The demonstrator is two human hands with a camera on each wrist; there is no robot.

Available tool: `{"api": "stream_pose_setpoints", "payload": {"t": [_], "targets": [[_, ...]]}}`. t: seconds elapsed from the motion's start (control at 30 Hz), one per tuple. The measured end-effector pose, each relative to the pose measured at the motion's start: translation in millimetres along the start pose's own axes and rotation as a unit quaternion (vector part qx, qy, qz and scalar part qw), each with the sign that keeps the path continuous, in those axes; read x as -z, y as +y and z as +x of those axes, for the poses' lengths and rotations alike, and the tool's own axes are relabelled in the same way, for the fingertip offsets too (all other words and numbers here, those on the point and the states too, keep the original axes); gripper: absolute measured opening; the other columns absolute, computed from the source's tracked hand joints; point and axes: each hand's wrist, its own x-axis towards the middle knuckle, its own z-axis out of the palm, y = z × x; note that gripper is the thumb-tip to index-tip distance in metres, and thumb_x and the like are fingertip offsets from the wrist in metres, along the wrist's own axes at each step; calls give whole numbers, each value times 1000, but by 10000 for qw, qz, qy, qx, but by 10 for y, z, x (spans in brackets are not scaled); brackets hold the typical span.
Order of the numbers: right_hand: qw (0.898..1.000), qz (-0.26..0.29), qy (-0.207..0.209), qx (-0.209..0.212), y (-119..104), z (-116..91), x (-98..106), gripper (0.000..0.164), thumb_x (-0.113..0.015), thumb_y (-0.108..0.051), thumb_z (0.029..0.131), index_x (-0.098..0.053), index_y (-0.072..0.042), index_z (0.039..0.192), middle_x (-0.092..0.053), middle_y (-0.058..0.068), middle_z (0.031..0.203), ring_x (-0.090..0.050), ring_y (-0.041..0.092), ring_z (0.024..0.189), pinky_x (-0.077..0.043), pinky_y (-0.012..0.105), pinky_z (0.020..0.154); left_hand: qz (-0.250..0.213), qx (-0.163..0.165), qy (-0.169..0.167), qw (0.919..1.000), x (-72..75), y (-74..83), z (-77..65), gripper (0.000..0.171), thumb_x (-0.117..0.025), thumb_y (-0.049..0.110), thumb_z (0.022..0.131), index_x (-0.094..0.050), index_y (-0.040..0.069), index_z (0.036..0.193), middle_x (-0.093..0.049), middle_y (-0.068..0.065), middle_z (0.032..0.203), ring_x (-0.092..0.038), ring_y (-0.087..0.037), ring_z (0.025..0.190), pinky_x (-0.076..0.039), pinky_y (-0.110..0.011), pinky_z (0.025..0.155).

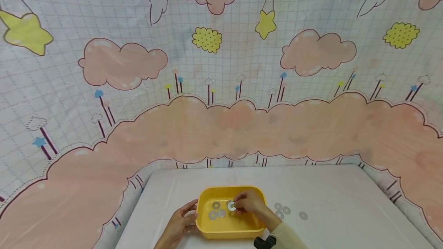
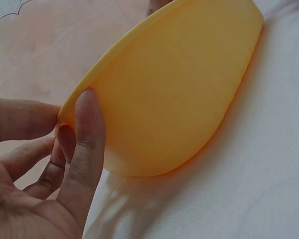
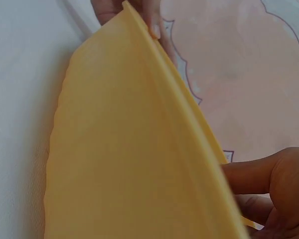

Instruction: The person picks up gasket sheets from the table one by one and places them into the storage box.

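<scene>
From where I stand, a cloud-printed cloth point(image 1: 249, 133) rises at the back, and the white worktop point(image 1: 332, 187) spreads out before it; on that sits the yellow tub point(image 1: 230, 227), its long axis running left to right across the person's front. The left hand point(image 1: 181, 221) is at the tub's left end, thumb on the outer wall, fingers at the rim, a narrow grip holding it; the right hand point(image 1: 250, 203) reaches in over the right front corner, its grip narrow too, pinching one flat ring point(image 1: 228, 206) just left of it; whether that ring touches the tub's floor I cannot tell. Three rings point(image 1: 221, 216) lie in the tub, left of the pinched one, between the hands; four loose rings point(image 1: 287, 213) lie outside, off the tub's right end, three bunched, one apart; the right hand is nearer these, though its fingers point leftward, away from them.
</scene>
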Motion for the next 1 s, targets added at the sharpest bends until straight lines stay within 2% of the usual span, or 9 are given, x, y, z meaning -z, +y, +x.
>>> {"api": "stream_pose_setpoints", "payload": {"t": [0.43,0.6,0.77,1.0], "targets": [[9979,-591,75,-259,97,86,-90,7,-67,2,87,-68,5,93,-68,10,78,-65,10,57,-59,27,59,11,-30,-51,10000,12,-20,8,69,-63,9,93,-29,-1,153,-45,-11,128,-63,-13,80,-57,-29,71],[9963,-756,161,-381,127,106,-103,6,-66,3,87,-68,3,91,-65,7,70,-64,10,55,-58,27,56,9,-42,-33,10000,-11,-5,-5,69,-63,9,92,-29,-1,152,-45,-11,127,-63,-12,79,-57,-29,71],[9955,-860,163,-368,128,101,-98,7,-64,6,86,-68,4,90,-63,5,65,-61,8,52,-57,25,54,7,-46,-8,10000,-21,-5,-6,69,-62,8,92,-29,-1,153,-44,-11,128,-62,-12,81,-57,-30,71],[9950,-929,201,-312,103,85,-55,8,-63,3,87,-69,5,92,-64,7,66,-59,9,51,-57,26,53,2,-15,-5,10000,-29,6,-6,70,-62,8,93,-28,-2,153,-45,-10,126,-62,-12,80,-57,-30,72]]}}
